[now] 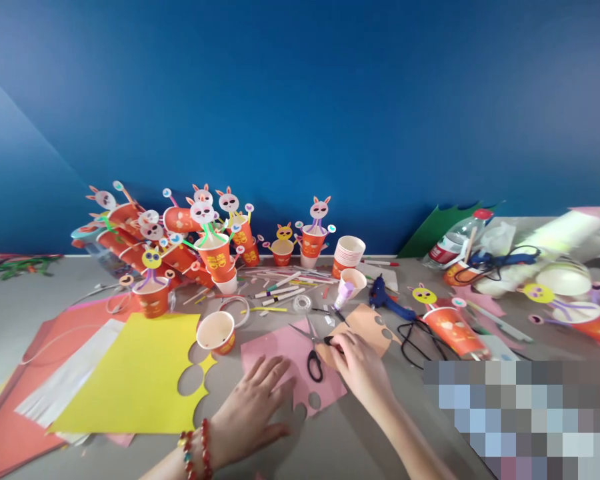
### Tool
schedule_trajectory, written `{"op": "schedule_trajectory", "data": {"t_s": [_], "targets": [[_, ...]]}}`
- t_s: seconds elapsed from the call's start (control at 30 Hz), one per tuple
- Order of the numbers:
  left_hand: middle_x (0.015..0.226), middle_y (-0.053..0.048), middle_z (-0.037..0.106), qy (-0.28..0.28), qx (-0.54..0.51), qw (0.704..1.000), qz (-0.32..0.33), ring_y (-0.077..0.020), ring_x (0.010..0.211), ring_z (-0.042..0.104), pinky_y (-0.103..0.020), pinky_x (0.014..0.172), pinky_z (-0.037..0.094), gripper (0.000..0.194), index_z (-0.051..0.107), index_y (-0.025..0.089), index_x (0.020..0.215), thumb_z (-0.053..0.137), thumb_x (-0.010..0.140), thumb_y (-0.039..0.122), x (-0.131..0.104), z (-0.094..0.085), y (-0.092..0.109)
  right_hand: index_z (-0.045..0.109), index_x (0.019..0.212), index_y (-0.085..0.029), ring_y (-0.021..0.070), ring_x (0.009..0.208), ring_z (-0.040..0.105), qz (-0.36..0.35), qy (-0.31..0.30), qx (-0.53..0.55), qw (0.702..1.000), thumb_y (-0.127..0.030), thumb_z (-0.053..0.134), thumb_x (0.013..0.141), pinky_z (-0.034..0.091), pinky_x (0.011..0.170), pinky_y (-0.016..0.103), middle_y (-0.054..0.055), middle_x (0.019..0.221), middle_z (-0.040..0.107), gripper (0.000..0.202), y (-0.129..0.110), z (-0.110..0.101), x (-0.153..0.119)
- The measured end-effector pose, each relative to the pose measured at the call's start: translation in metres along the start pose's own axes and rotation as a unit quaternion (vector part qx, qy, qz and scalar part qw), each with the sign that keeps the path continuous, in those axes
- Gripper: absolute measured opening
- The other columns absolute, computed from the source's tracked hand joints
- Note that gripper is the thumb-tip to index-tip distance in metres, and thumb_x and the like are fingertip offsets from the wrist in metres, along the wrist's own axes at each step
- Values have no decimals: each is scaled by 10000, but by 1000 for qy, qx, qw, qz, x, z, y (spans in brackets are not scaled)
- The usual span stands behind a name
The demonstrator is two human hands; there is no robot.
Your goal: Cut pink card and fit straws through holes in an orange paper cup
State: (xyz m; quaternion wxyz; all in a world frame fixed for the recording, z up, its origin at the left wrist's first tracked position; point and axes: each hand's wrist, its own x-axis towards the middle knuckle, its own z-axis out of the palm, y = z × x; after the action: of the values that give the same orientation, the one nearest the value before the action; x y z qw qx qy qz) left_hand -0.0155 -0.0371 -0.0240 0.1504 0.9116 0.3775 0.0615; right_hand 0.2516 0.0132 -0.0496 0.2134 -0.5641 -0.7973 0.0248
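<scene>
My left hand [257,408] lies palm down with its fingers stretched, over the edge of a pink paper sheet [275,343] and the grey table. It holds nothing. A bracelet of red beads is on that wrist. My right hand [357,368] has its fingertips closed on one black loop of a pair of scissors [315,367]. The other loop rests on the pink sheet, and the blades point away, slightly apart. Beneath and beyond my right fingers is an orange paper sheet [367,323] with round holes cut out.
A yellow sheet [130,380] with circular cutouts lies left, near a paper cup [216,333]. Several red cups with paper animal figures [215,257] stand at the back. A blue glue gun [387,300], its cord, and a plastic bottle [457,240] are right.
</scene>
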Motion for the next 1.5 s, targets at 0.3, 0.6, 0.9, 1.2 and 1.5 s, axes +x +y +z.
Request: {"op": "schedule_trajectory", "data": {"t_s": [0.3,0.6,0.9,1.2,1.5], "targets": [[1538,-97,433,-55,31,997,-33,-338,1423,353,-586,1160,285,635,447,249,1430,647,864,456,14,-4,-14,594,876,-206,227,811,649,-3,5,13,1000,-285,540,968,448,703,305,54,886,670,132,-6,6,-3],[1570,-130,370,-7,53,998,-14,-332,1431,343,-580,1155,267,690,366,258,1491,497,909,603,20,16,-27,602,826,-204,228,817,657,10,-20,17,1000,-226,596,928,448,697,299,48,873,672,104,-2,5,-5],[1605,-164,269,-2,53,998,-44,-365,1459,281,-603,1155,252,747,371,216,1493,554,878,599,24,21,-22,612,879,-214,239,886,662,-18,-3,39,999,-203,560,918,496,744,316,58,937,667,66,-10,-8,8],[1623,-129,233,-18,31,999,-17,-345,1481,230,-606,1178,192,725,326,262,1509,524,898,599,26,19,-21,599,1226,-185,251,1134,602,-64,-54,-4,996,-158,459,965,484,958,360,110,1324,598,297,-22,0,91],[1623,-111,242,-1,22,1000,-9,-348,1479,235,-604,1179,193,735,335,278,1505,531,884,619,25,22,-25,590,1248,-175,272,1178,570,-61,-101,-48,992,-298,574,975,461,998,483,113,1336,570,300,-33,44,195]]}}
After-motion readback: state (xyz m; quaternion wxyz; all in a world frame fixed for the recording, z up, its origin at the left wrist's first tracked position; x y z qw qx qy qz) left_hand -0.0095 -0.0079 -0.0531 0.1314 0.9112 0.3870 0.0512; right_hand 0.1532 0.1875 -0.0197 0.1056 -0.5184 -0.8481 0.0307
